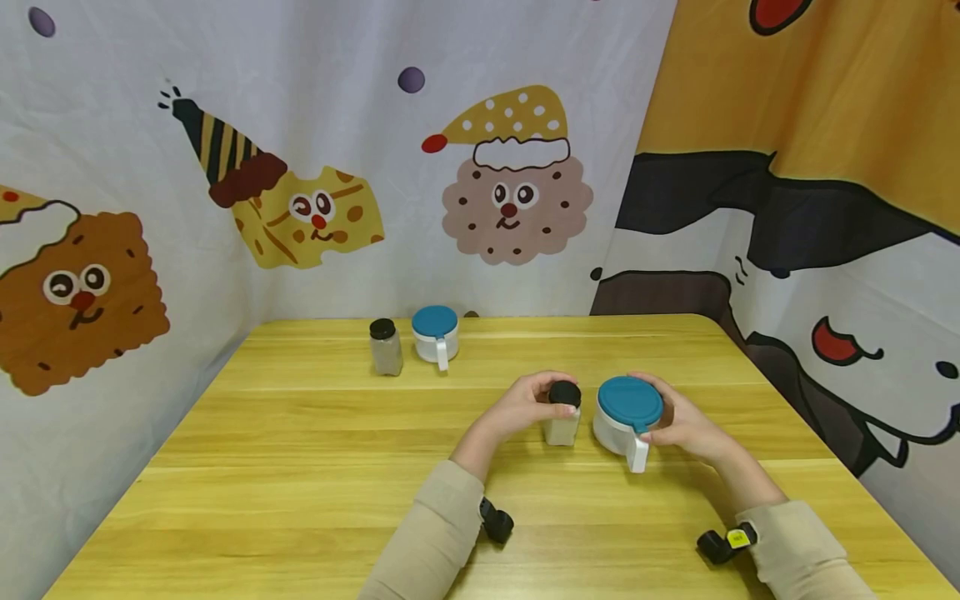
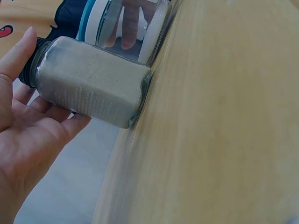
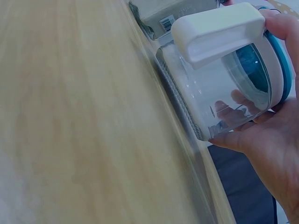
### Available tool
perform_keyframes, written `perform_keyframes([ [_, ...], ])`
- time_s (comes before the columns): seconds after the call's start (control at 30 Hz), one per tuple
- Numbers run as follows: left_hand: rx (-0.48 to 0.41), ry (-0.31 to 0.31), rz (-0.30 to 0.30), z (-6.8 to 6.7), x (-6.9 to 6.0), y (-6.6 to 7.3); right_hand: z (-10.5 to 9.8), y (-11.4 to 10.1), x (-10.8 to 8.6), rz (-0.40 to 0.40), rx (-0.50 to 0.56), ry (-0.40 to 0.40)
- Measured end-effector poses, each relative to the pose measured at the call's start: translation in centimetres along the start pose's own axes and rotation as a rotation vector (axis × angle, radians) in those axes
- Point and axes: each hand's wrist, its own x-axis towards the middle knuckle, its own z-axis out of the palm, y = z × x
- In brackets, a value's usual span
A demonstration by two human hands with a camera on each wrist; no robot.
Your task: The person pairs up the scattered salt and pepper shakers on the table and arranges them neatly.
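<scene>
Cloth backdrop (image 1: 517,50) with cartoon prints behind wooden surface (image 1: 300,467). Right of centre on it: blue-lidded jar (image 1: 630,400), upright, handle (image 1: 637,456) toward head camera, gripped by right hand (image 1: 686,425). Just left: black-capped bottle (image 1: 562,428), long axis vertical, cap held by left hand (image 1: 525,407). Wide wood stretch leftward; right edge (image 1: 817,450) well apart. Near back edge (image 1: 525,321): second jar (image 1: 436,322), second bottle (image 1: 386,353).

A person is wearing beige long sleeves in plain cloth. The left sleeve (image 1: 431,537) is ending in a wide cuff, and the right sleeve (image 1: 801,550) is matching it, creasing softly near the wrist. On the inner side of each cuff, a small black camera with a rounded end is sticking out: the left camera (image 1: 497,523) and the right camera (image 1: 716,547). Beside the right one, a bright yellow label (image 1: 738,537) is showing, its print too small to read. Beyond the cuffs, the left hand (image 1: 528,404) and right hand (image 1: 684,423) are showing bare.
</scene>
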Motion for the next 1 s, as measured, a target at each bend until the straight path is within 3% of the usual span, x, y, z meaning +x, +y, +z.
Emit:
perform_keyframes([
  [0.6,0.024,-0.012,-0.050,0.20,0.05,0.06,-0.03,0.27,-0.07,-0.008,0.037,-0.037],
  [1.0,0.026,-0.008,-0.043,0.17,0.12,-0.13,-0.18,-0.02,-0.11,0.083,0.029,-0.057],
])
